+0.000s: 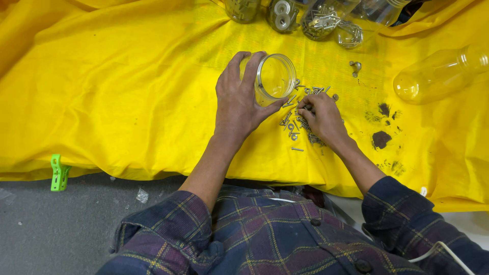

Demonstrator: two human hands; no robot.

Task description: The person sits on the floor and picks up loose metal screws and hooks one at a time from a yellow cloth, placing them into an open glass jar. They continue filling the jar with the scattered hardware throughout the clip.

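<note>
My left hand [238, 99] grips a clear plastic jar [274, 77] tipped on its side, mouth facing right, on the yellow cloth [127, 91]. Just right of the jar's mouth lies a scattered pile of small metal screws [300, 119]. My right hand [322, 118] rests on that pile with its fingertips pinched on a few screws close to the jar's rim.
Several clear jars holding metal hardware [285, 14] stand along the cloth's far edge, beside a loose metal hook [355, 66]. An empty clear bottle [440, 74] lies at right. Dark stains [381, 137] mark the cloth. A green clip [59, 173] holds the cloth's near edge at left.
</note>
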